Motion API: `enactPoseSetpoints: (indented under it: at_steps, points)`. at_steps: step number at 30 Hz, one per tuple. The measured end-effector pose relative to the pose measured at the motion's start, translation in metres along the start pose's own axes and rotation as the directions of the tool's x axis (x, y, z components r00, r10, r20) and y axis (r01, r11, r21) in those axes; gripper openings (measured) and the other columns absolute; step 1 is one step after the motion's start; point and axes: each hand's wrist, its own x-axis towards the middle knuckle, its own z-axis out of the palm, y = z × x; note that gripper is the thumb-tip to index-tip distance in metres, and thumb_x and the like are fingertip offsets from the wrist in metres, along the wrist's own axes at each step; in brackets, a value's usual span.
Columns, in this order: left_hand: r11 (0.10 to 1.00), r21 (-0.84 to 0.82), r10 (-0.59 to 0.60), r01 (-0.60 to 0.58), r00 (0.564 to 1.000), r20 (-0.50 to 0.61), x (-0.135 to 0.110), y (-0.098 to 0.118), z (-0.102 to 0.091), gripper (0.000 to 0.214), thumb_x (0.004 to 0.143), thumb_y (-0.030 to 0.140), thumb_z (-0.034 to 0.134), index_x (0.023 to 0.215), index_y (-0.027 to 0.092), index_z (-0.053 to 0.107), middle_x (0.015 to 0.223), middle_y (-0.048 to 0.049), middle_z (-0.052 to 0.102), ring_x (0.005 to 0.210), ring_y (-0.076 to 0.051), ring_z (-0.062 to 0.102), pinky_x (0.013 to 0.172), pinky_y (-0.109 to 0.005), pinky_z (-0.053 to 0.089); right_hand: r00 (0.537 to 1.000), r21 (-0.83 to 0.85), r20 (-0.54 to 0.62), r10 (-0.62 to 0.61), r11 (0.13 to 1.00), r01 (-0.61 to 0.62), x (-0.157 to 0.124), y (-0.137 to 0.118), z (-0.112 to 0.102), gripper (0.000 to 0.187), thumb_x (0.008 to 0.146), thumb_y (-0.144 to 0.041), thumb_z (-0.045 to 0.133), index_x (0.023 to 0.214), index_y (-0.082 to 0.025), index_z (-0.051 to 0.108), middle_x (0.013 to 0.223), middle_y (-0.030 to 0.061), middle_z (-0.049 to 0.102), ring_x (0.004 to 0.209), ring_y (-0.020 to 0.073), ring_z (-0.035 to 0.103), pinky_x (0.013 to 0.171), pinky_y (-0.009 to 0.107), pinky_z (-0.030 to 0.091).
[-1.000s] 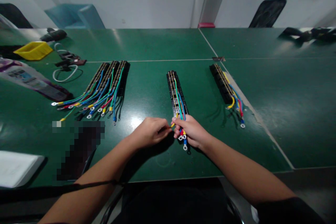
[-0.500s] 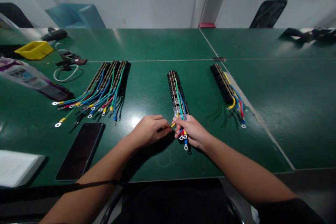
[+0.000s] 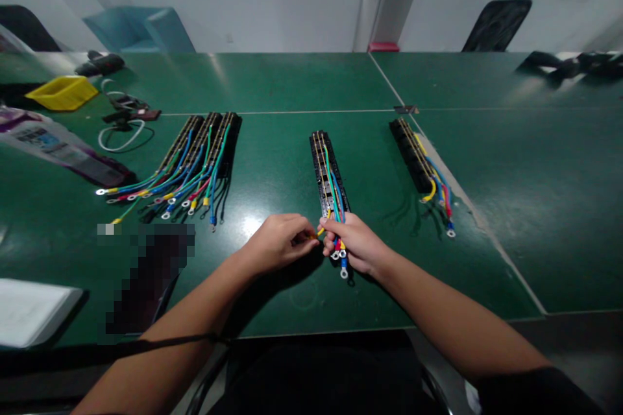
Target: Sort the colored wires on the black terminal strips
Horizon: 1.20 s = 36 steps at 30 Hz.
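Observation:
A long black terminal block [image 3: 318,162] lies on the green table in front of me, with coloured wires running along it toward me. My right hand [image 3: 357,241] is closed around the wire bundle at the block's near end. Ring terminals [image 3: 344,266] on blue, red and yellow wire ends stick out below that hand. A yellow wire [image 3: 321,231] bends out to the left, and my left hand [image 3: 285,243] pinches its end. The tip of that wire is mostly hidden by the left fingers.
Several similar wired blocks [image 3: 209,139] lie side by side at left; another block [image 3: 411,155] lies at right. A pixelated phone [image 3: 150,279], white box [image 3: 36,311], purple-and-white package [image 3: 63,146], yellow bin [image 3: 65,92] and white cable [image 3: 121,142] are on the left.
Both hands stay almost in place. The left fingers have shifted slightly on the yellow wire. The phone area is now pixelated.

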Motion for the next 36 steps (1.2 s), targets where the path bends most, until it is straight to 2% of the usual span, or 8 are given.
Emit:
enactPoseSetpoints:
  at_steps: [7, 15, 23, 31, 36]
  points:
    - [1.000, 0.008, -0.030, 0.029, 0.999, 0.040, 0.0004, 0.0019, 0.0010, 0.019, 0.090, 0.029, 0.050, 0.082, 0.015, 0.060, 0.070, -0.0007, 0.062, 0.061, -0.010, 0.053, 0.056, -0.020, 0.035, 1.000, -0.008, -0.001, -0.016, 1.000, 0.016, -0.0008, 0.0000, 0.0005, 0.011, 0.082, -0.021, 0.059, 0.075, -0.015, 0.053, 0.047, -0.0065, 0.049, 0.037, 0.0086, 0.051, 0.041, 0.022, 0.048]
    - [0.995, -0.055, -0.081, 0.084, 0.995, 0.051, 0.0013, 0.0032, -0.0025, 0.016, 0.083, 0.031, 0.059, 0.083, 0.016, 0.063, 0.071, 0.0001, 0.065, 0.062, -0.009, 0.057, 0.057, -0.018, 0.038, 1.000, -0.006, 0.004, -0.014, 1.000, 0.014, -0.0002, -0.0001, -0.0003, 0.010, 0.082, -0.020, 0.059, 0.075, -0.015, 0.053, 0.047, -0.0062, 0.049, 0.038, 0.0084, 0.051, 0.041, 0.021, 0.048]
    - [0.999, 0.007, -0.053, 0.053, 0.997, 0.048, 0.0001, 0.0035, 0.0000, 0.022, 0.090, 0.032, 0.050, 0.078, 0.015, 0.060, 0.065, 0.0002, 0.059, 0.056, -0.009, 0.050, 0.053, -0.020, 0.033, 1.000, -0.013, 0.001, -0.005, 1.000, 0.005, -0.0015, -0.0005, 0.0009, 0.010, 0.083, -0.021, 0.058, 0.076, -0.015, 0.053, 0.047, -0.0065, 0.048, 0.037, 0.0085, 0.051, 0.042, 0.022, 0.048]
    - [0.997, -0.041, -0.055, 0.058, 0.997, 0.059, 0.0018, 0.0015, -0.0013, 0.015, 0.084, 0.030, 0.057, 0.080, 0.016, 0.060, 0.070, 0.0004, 0.062, 0.061, -0.009, 0.053, 0.057, -0.020, 0.036, 1.000, 0.014, 0.000, -0.003, 1.000, 0.003, -0.0010, -0.0009, 0.0007, 0.010, 0.082, -0.020, 0.058, 0.075, -0.015, 0.054, 0.047, -0.0064, 0.048, 0.037, 0.0089, 0.051, 0.042, 0.023, 0.049]
    - [0.997, -0.050, -0.058, 0.061, 0.997, 0.053, 0.0013, 0.0015, 0.0000, 0.017, 0.087, 0.031, 0.053, 0.081, 0.016, 0.060, 0.069, 0.0000, 0.062, 0.059, -0.009, 0.053, 0.056, -0.020, 0.036, 1.000, 0.017, 0.005, 0.013, 1.000, -0.014, -0.0007, -0.0022, 0.0001, 0.010, 0.084, -0.018, 0.057, 0.075, -0.014, 0.054, 0.046, -0.0062, 0.048, 0.037, 0.0089, 0.051, 0.042, 0.022, 0.049]
